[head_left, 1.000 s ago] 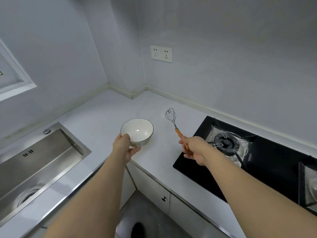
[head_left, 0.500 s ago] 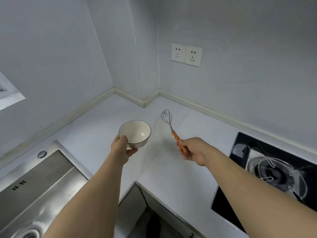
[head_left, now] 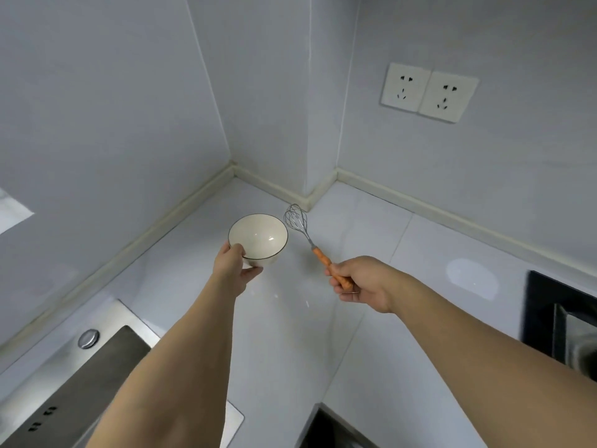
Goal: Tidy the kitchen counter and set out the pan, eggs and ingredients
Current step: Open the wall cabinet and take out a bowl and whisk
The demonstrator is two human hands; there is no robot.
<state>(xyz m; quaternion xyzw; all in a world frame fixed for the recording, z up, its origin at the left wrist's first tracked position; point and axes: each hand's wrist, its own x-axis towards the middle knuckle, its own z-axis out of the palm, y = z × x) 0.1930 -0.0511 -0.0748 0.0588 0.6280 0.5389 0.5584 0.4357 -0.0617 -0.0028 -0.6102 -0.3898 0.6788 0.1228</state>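
My left hand [head_left: 233, 266] grips the near rim of a white bowl [head_left: 263, 236] with a thin dark edge, thumb inside the rim and fingers under it. The bowl is empty and sits over the white counter [head_left: 371, 240] towards the corner; whether it touches the surface is unclear. My right hand [head_left: 365, 282] holds a small wire whisk [head_left: 298, 223] by its orange handle [head_left: 323, 257], the wire head pointing at the corner, just right of the bowl.
A steel sink [head_left: 74, 383] with a round button [head_left: 88, 338] lies at the lower left. The black gas hob [head_left: 562, 315] shows at the right edge. Two wall sockets [head_left: 429, 91] sit above the counter. A wall pillar juts out at the corner.
Both hands have carried the bowl and whisk further towards the counter corner. The view has swung left, so the hob has slid to the right edge.
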